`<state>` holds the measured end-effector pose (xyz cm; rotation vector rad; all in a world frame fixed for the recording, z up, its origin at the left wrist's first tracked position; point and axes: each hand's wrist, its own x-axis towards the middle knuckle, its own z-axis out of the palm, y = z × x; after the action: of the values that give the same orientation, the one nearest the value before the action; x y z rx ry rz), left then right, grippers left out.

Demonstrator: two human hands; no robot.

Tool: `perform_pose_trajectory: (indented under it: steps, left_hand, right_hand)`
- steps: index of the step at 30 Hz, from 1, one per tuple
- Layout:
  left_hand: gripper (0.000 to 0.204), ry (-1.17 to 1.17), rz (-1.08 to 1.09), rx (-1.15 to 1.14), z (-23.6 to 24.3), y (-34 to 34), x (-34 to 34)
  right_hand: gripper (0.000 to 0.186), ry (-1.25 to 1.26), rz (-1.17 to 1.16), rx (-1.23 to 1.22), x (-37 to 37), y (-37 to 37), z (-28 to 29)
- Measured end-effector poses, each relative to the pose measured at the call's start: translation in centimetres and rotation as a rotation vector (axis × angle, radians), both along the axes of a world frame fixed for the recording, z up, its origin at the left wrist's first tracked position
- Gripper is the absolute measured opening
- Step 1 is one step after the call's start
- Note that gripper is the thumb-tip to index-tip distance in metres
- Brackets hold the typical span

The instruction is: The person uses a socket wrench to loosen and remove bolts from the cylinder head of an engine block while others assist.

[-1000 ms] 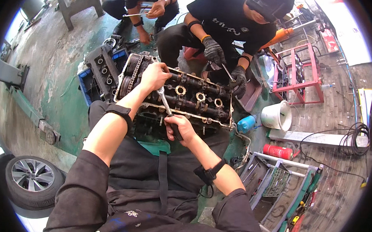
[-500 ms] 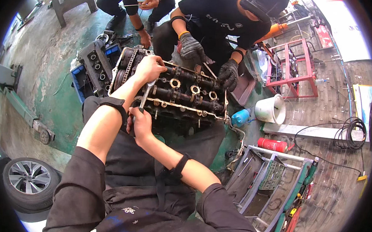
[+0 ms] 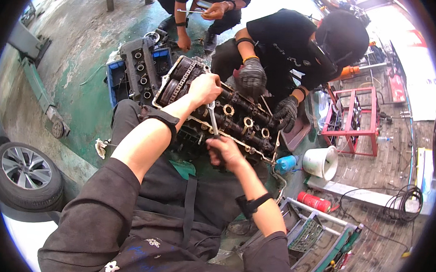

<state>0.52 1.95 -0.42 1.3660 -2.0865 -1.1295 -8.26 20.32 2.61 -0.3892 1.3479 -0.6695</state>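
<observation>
A dark, oily engine cylinder head [image 3: 242,132] with camshafts and a timing chain lies in front of me. My left hand [image 3: 205,89] is closed over the head of a silver ratchet wrench [image 3: 213,117], above the camshafts near the chain end. Its fingers cover the wrench's top, and whatever sits beneath is hidden. My right hand [image 3: 223,152] wraps round the dark handle at the near edge of the engine. Across from me, a co-worker's two gloved hands [image 3: 286,112] rest at the far side of the same engine.
A valve cover [image 3: 140,69] lies on a blue crate [image 3: 116,83] at left. Another person holds a thin metal tool [image 3: 192,11] farther back. To the right stand a white bucket [image 3: 319,163], a red metal frame [image 3: 351,122] and a red fire extinguisher [image 3: 314,201].
My view has shifted, so the engine sits farther right. My right hand has swung the wrench handle rightward, away from my left forearm. My left hand stays on the wrench's head.
</observation>
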Motion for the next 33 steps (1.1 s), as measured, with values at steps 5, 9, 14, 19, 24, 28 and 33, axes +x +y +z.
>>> perform_pose_trajectory:
  steps: [5, 9, 14, 19, 24, 28, 33]
  left_hand:
    - [0.019, 0.006, -0.073, 0.017, 0.2, -1.0, 0.3]
    - [0.017, 0.007, -0.113, 0.023, -0.1, -0.8, -0.6]
    - [0.015, -0.056, -0.183, 0.033, 0.9, -0.5, -0.9]
    - [0.015, -0.058, -0.152, -0.031, 1.0, -0.2, -0.4]
    - [0.018, -0.051, -0.057, -0.052, 0.4, -0.4, -0.3]
    - [0.023, -0.060, -0.048, 0.015, 0.3, -0.5, -1.9]
    - [0.021, -0.017, -0.031, 0.047, -0.1, -0.9, 0.3]
  right_hand:
    - [0.017, -0.320, -0.389, -0.055, 4.8, 0.8, -0.8]
    - [0.016, -0.314, -0.656, 0.011, 8.9, 0.7, -0.7]
    - [0.020, -0.242, -0.997, -0.222, 16.1, -2.9, -2.9]
    - [0.023, -0.321, -0.664, -0.183, 13.1, -1.0, -3.3]
    - [0.017, -0.100, -0.355, -0.076, 4.9, 1.3, -1.4]
    - [0.015, -0.051, -0.090, -0.069, -3.0, 0.6, 1.3]
    - [0.017, -0.046, -0.093, -0.011, 1.0, 0.1, -0.7]
